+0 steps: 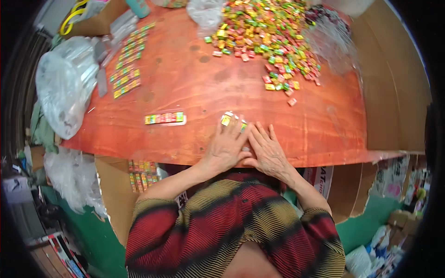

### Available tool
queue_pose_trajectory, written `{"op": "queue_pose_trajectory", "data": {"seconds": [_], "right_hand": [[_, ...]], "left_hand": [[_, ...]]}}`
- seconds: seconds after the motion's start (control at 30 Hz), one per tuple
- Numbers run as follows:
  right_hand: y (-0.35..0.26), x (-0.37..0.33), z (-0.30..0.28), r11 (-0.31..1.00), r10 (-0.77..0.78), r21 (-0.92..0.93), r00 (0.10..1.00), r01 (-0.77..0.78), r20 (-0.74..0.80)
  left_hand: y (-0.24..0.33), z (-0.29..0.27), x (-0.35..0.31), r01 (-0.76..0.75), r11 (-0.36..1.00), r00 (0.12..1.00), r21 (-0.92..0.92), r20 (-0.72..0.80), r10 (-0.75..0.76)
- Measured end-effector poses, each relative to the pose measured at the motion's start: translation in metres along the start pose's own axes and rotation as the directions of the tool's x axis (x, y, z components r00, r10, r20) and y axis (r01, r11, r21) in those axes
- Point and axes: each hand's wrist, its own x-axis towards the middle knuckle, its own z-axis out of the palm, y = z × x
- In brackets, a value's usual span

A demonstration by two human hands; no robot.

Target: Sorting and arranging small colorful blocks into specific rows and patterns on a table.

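Observation:
My left hand (225, 147) lies nearly flat at the near side of the red-orange table (185, 88), its fingers stretched out. At its fingertips are small yellow and green wrapped pieces (225, 120), partly covered by the fingers. My right hand (269, 150) rests close beside it, fingers extended and touching the tabletop, and the two hands meet near the thumbs. What lies beneath the palms is hidden. To the left of my hands sits a clear plastic strip pack (164, 118) holding a row of red, yellow and green pieces.
A large heap of small coloured pieces (273, 32) spreads at the far right. Filled strips (126, 83) line the left side, beside a clear plastic bag (65, 85). Cardboard (389, 78) walls the right edge. Below the near edge, an open carton contains more filled packs (143, 175).

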Motion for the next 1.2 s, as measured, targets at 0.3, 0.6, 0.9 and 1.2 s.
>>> {"op": "queue_pose_trajectory", "data": {"seconds": [0.3,0.6,0.9,1.2], "right_hand": [[0.020,0.017,-0.005,0.532,0.349,0.842,0.883,0.088,-0.313],[0.012,-0.013,-0.008,0.879,0.345,0.463,0.823,-0.114,-0.452],[-0.006,-0.038,-0.007,0.983,0.160,-0.097,0.986,-0.155,0.053],[0.002,-0.069,-0.007,0.956,0.187,-0.208,0.976,-0.207,-0.112]], "left_hand": [[-0.013,-0.003,-0.009,0.105,0.993,0.994,-0.059,0.001,-0.105],[-0.044,0.003,-0.033,0.265,0.960,0.939,-0.088,-0.204,-0.277],[-0.069,-0.025,-0.048,0.407,0.890,0.892,0.207,-0.299,-0.339],[-0.168,-0.058,-0.088,0.572,0.739,0.818,0.356,-0.182,-0.545]]}}
